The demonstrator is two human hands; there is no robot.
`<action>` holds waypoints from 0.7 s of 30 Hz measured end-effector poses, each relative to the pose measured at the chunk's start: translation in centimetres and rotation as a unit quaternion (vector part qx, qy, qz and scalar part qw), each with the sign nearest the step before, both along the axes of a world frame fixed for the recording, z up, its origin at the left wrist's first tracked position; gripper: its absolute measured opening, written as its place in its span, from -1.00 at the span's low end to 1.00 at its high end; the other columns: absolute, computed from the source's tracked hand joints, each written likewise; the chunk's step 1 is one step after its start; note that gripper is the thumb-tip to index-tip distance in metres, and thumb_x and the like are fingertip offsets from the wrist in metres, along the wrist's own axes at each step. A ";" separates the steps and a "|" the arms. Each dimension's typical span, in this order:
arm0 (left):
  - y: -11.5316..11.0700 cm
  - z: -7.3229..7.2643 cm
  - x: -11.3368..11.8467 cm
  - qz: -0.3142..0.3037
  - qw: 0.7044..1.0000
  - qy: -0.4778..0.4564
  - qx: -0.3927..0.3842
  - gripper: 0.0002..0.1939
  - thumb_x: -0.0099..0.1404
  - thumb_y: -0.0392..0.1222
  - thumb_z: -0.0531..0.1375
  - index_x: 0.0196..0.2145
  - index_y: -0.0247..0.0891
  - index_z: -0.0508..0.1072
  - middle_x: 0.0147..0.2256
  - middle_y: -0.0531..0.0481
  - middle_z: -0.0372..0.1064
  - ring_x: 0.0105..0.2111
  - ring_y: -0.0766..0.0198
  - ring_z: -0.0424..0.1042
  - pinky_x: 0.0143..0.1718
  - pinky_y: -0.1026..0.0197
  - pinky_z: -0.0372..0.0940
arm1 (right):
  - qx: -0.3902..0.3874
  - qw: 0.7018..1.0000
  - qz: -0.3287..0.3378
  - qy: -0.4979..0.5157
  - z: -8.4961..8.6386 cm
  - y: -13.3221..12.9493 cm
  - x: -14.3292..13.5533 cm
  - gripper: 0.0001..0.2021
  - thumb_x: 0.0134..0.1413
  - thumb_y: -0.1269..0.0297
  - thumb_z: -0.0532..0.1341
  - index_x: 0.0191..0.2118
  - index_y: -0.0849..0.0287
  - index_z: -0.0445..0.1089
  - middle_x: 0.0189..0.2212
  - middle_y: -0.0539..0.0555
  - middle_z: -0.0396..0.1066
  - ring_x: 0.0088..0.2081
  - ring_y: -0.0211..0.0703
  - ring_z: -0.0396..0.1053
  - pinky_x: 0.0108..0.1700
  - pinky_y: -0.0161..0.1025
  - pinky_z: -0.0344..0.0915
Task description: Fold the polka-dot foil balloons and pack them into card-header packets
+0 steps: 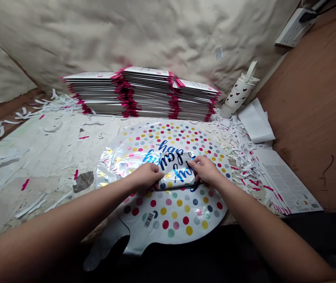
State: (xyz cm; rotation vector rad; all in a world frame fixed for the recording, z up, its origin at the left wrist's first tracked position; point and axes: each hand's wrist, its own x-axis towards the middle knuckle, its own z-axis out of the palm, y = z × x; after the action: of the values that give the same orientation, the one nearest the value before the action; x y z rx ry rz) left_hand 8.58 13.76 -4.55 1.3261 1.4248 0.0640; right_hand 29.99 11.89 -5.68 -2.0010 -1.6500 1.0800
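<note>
- Forearms, two, reaching inward from the lower left and lower right.
- Foil tails, two: one white, one greyer and farther left, both overhanging the near edge of the table.
- Foil balloon, flat, dotted in many colours, lying on the table at centre; one barcode near its tail. Further foil shows at its left; the number of layers cannot be told.
- Left hand and right hand, apart, each pinching one side of a single folded foil piece, blue-lettered, on the middle of the balloon. Whether the two are joined cannot be told.
- Step in hand, as judged: folding or flattening this piece. The next move would seem to call for both hands keeping its edges aligned and pressing out trapped air.
- Printed card, one, at right.
- Paper shreds, too many to count, on both sides.
- White bottle, one, heart-patterned, tilted in view.
- Stacks of pink-edged packs, three, side by side before the wall covering.
- Socket strip, one, upper right.
</note>
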 end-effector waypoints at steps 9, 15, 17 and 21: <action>0.0 1.4 -2.2 0.058 0.996 -0.066 0.007 -0.71 0.01 -0.01 0.22 -0.41 -0.28 0.35 -0.48 -0.02 0.44 -0.48 0.28 0.44 -0.50 0.32 0.30 | 0.176 0.928 0.265 -0.195 -2.5 -1.2 -4.4 -0.45 0.21 0.01 -0.15 0.25 0.13 -0.07 0.28 0.11 -0.22 0.28 0.04 -0.29 0.23 0.10 -0.29; 1.0 1.5 -3.6 0.122 0.981 -0.134 -0.074 -0.64 -0.02 -0.02 0.28 -0.30 -0.29 0.38 -0.29 -0.12 0.46 -0.27 0.19 0.48 -0.31 0.28 0.36 | 0.152 0.935 0.264 -0.180 -2.9 -1.0 -4.9 -0.43 0.19 -0.10 -0.24 0.27 -0.06 -0.20 0.30 -0.01 -0.39 0.29 -0.01 -0.45 0.23 0.08 -0.46; 1.6 0.9 -2.1 0.066 0.991 -0.096 -0.072 -0.66 -0.04 -0.03 0.29 -0.35 -0.27 0.37 -0.52 0.01 0.43 -0.48 0.25 0.46 -0.50 0.34 0.32 | 0.158 0.936 0.270 -0.164 -2.4 -1.0 -4.8 -0.41 0.17 -0.12 -0.24 0.27 -0.03 -0.20 0.30 0.01 -0.36 0.29 -0.02 -0.44 0.23 0.07 -0.45; 2.2 0.1 0.6 0.053 0.998 -0.017 0.002 -0.59 -0.01 0.03 0.26 -0.26 -0.25 0.33 -0.58 0.09 0.40 -0.58 0.26 0.40 -0.63 0.35 0.24 | 0.196 0.943 0.225 -0.145 -0.8 -0.9 0.2 -0.36 0.16 -0.12 -0.17 0.28 -0.01 -0.33 0.31 0.00 -0.40 0.29 -0.10 -0.43 0.23 -0.01 -0.27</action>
State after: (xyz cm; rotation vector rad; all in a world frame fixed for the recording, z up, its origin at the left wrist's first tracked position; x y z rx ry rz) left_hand 9.14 15.94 -4.40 1.2458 1.4669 0.1589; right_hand 30.19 11.01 -6.51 -1.6176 -2.3387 0.5221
